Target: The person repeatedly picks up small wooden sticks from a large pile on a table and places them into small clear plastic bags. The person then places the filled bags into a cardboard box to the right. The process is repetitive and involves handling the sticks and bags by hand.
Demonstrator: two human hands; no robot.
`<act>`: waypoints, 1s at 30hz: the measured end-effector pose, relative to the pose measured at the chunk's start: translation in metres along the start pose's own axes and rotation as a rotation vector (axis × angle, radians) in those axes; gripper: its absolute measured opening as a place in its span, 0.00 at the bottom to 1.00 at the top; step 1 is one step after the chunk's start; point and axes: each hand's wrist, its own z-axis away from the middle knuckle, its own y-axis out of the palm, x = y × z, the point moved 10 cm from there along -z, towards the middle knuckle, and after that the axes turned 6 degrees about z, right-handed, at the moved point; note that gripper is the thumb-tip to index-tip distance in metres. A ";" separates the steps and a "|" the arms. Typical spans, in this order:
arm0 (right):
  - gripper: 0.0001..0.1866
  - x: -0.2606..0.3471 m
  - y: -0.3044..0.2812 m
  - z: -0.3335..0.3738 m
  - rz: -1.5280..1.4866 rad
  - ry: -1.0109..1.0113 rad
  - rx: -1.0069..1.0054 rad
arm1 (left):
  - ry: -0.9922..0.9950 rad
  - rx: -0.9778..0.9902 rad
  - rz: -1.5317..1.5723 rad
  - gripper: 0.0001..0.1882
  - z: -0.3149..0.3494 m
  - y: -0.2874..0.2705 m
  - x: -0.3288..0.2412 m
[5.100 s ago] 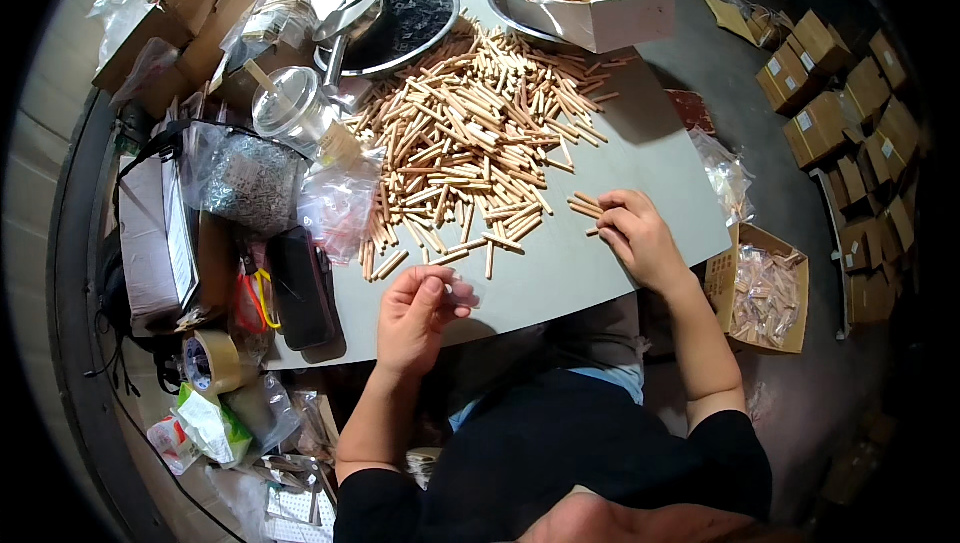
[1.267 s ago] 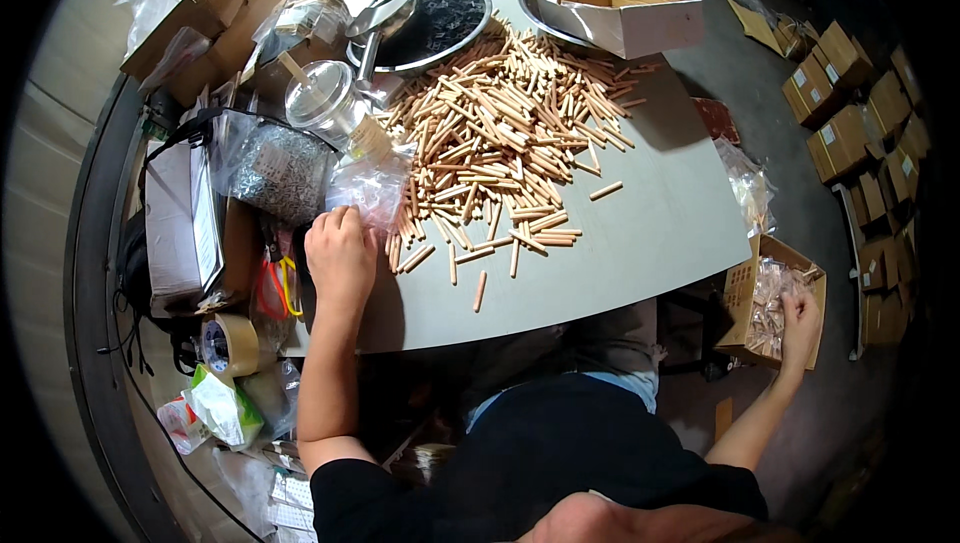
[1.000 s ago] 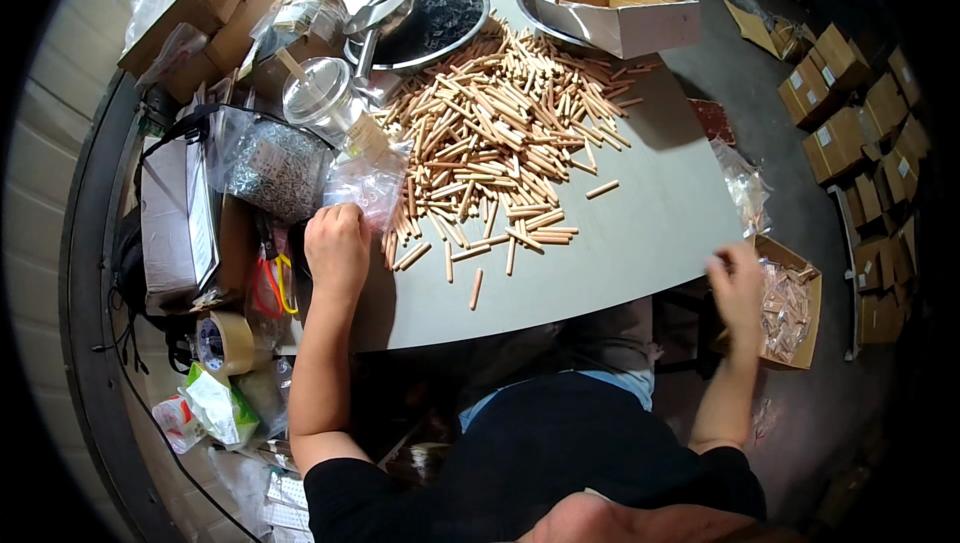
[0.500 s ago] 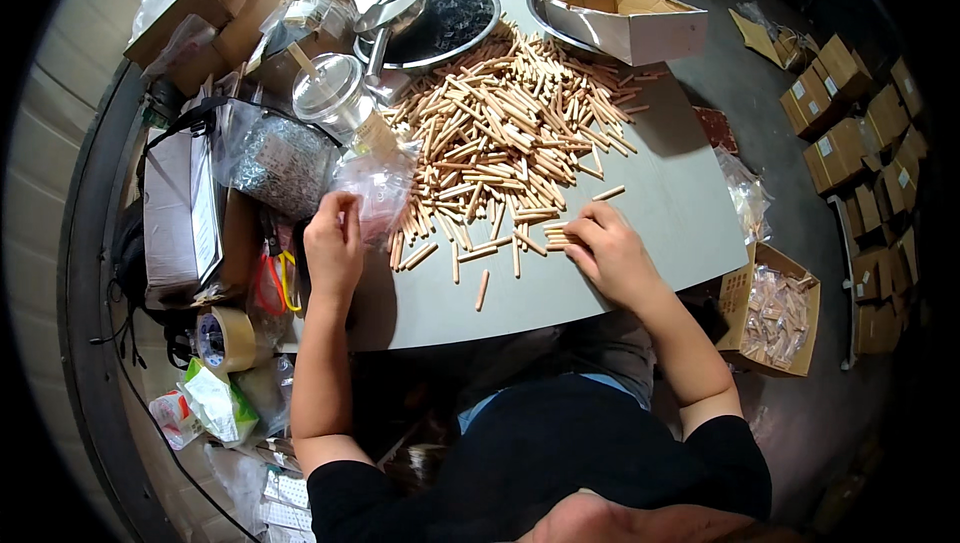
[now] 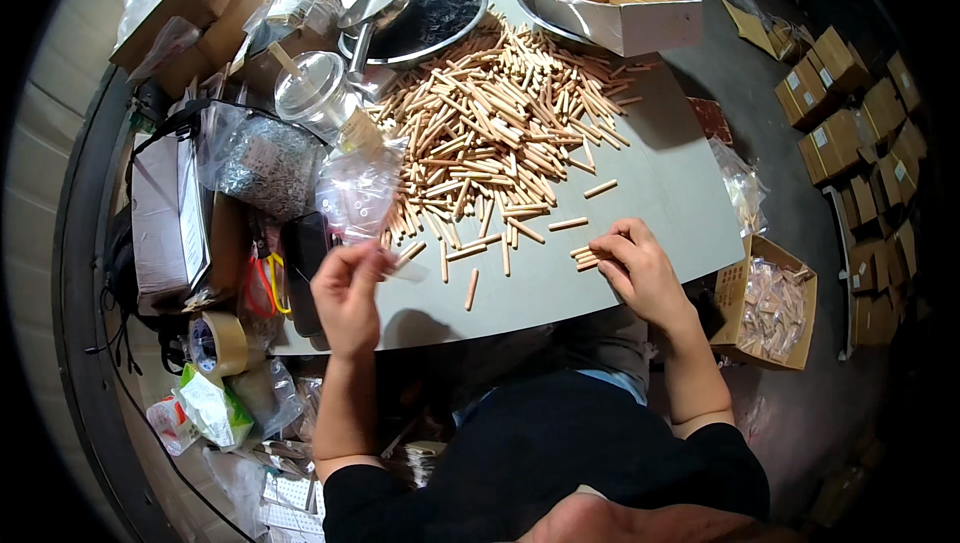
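Grey bench [image 5: 640, 193] carries a large heap of wooden dowels [image 5: 490, 133], their long axes lying in mixed directions, with single pegs strewn toward the near edge. Right hand [image 5: 640, 268] rests at that edge, its fingers closed over a small bundle of dowels [image 5: 584, 257] lying side by side, long axes roughly left to right. Left hand [image 5: 348, 293] is raised just beside the bench, fingers pinching a small clear plastic bag [image 5: 405, 268].

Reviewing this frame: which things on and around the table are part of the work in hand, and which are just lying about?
In use:
- left hand lifting a small clear bag
- right hand gathering a few wooden dowels
- dowel pile
- stack of clear bags

Lying about:
- tape roll
- scissors
- round metal pan
- lidded plastic cup
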 end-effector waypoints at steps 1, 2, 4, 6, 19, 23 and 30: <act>0.13 0.000 0.000 0.000 -0.010 -0.005 0.002 | 0.010 0.010 -0.013 0.04 0.010 0.013 -0.001; 0.14 -0.001 0.000 0.000 -0.020 -0.010 0.004 | -0.052 0.032 0.010 0.03 0.021 0.020 0.006; 0.15 -0.004 0.001 0.001 -0.036 -0.002 0.012 | -0.144 0.065 0.076 0.07 0.039 0.033 0.016; 0.15 -0.004 0.001 0.001 -0.035 -0.011 0.020 | -0.190 0.150 0.182 0.12 0.052 0.047 0.025; 0.14 0.007 0.012 0.005 -0.017 -0.076 0.079 | -0.860 0.684 0.412 0.16 0.158 0.146 0.111; 0.16 0.017 0.014 0.009 0.007 -0.147 0.081 | -1.047 0.728 0.513 0.11 0.179 0.180 0.148; 0.13 0.041 0.023 0.027 -0.084 -0.210 0.245 | -1.254 0.644 0.729 0.11 0.186 0.198 0.163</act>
